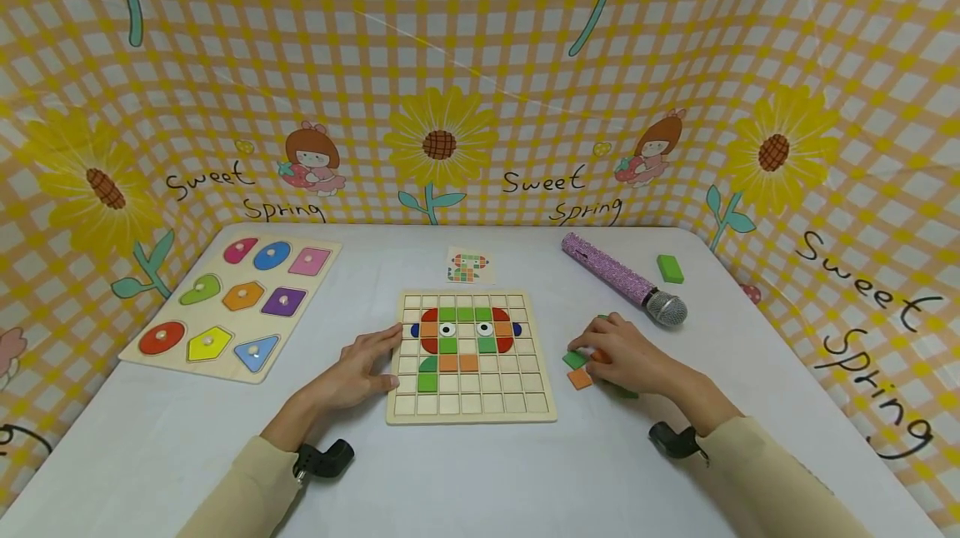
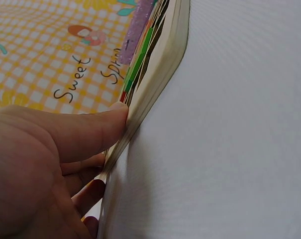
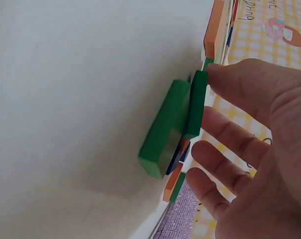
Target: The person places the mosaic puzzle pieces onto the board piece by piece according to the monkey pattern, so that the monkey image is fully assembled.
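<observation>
A square wooden grid board lies on the white table with several coloured tiles in its cells: red, orange, green, blue and two eye tiles. My left hand is at the board's left edge; fingertips and thumb touch its side, as the left wrist view shows with the thumb. My right hand reaches over a small pile of loose tiles right of the board. Near it lie a green tile and an orange tile. In the right wrist view its thumb is beside green pieces; no grip shows.
Behind the board lies a small pattern card. A shape puzzle with knobbed pieces is at the left. Back right are a glittery purple microphone and a green block. A patterned cloth encloses the table's back and sides.
</observation>
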Demonstrator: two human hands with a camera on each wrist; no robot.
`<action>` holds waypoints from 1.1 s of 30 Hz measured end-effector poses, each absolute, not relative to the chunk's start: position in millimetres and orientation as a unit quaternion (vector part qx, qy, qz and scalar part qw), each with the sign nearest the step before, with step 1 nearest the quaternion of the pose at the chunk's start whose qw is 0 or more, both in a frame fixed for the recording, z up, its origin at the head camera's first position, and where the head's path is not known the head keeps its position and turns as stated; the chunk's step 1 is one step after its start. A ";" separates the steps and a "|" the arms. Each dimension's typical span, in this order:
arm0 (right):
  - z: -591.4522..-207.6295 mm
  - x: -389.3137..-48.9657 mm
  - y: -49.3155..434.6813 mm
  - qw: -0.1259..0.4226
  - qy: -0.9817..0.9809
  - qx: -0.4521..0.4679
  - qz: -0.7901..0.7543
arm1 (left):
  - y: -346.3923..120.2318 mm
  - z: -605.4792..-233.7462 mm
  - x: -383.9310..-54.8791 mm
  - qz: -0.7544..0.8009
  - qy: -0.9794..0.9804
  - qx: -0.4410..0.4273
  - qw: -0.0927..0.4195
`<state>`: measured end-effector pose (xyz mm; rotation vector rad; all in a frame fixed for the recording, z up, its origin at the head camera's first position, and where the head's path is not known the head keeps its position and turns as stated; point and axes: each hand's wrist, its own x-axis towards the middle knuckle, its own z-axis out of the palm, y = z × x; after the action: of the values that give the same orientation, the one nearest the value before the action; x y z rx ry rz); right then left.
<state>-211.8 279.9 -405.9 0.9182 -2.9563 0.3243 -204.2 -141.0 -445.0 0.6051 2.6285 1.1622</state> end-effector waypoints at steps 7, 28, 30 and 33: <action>-407.0 -214.4 281.3 0.015 -0.950 0.296 0.102 | -140.3 -445.8 -204.3 0.393 0.891 0.200 0.104; -404.2 -212.0 262.3 0.041 -0.945 0.300 0.122 | -140.4 -445.1 -203.7 0.396 0.890 0.200 0.104; -403.0 -209.0 251.2 0.040 -0.947 0.299 0.114 | -140.4 -445.3 -203.8 0.396 0.890 0.200 0.103; -402.4 -204.1 232.7 0.044 -0.945 0.310 0.100 | -140.2 -445.6 -203.9 0.395 0.891 0.199 0.103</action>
<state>-204.1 232.7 -402.4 0.9477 -2.8876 0.3048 -203.9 -140.2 -445.6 0.5877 2.6302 1.1651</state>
